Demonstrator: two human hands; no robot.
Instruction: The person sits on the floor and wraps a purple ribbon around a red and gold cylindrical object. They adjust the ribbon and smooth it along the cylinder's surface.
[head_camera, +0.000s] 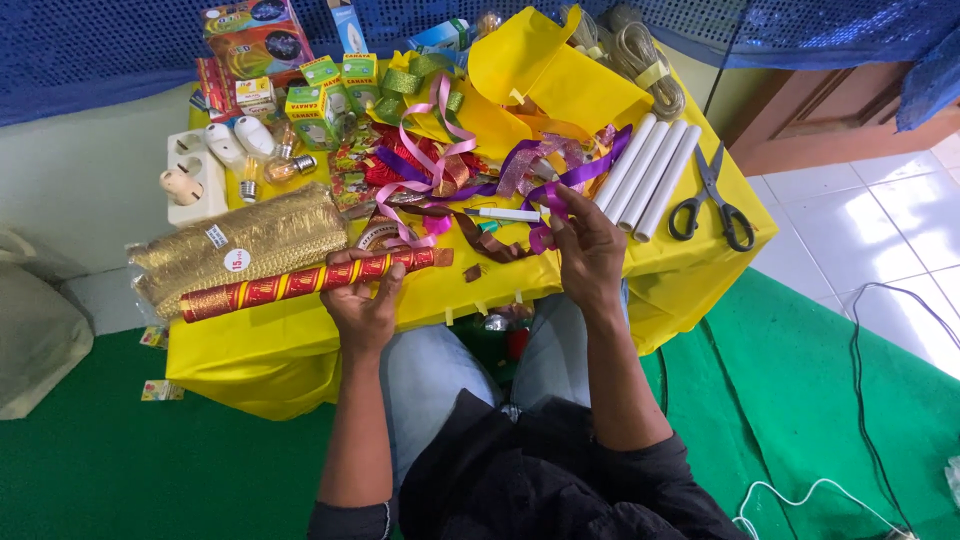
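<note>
Two hands work over the yellow-covered table (300, 340), w/ green floor (150, 460) below and white tiles at right: your left hand (362, 300) curls shut round the red-and-gold patterned roll (310, 277) lying at the near edge, your right hand (588, 250) pinches the purple ribbon (560, 185) just beside the white tubes (650, 175). Looks like you're mid-wrap, so next you'd likely need that ribbon drawn taut to the roll; scissors (712, 195) lie near, far right.
</note>
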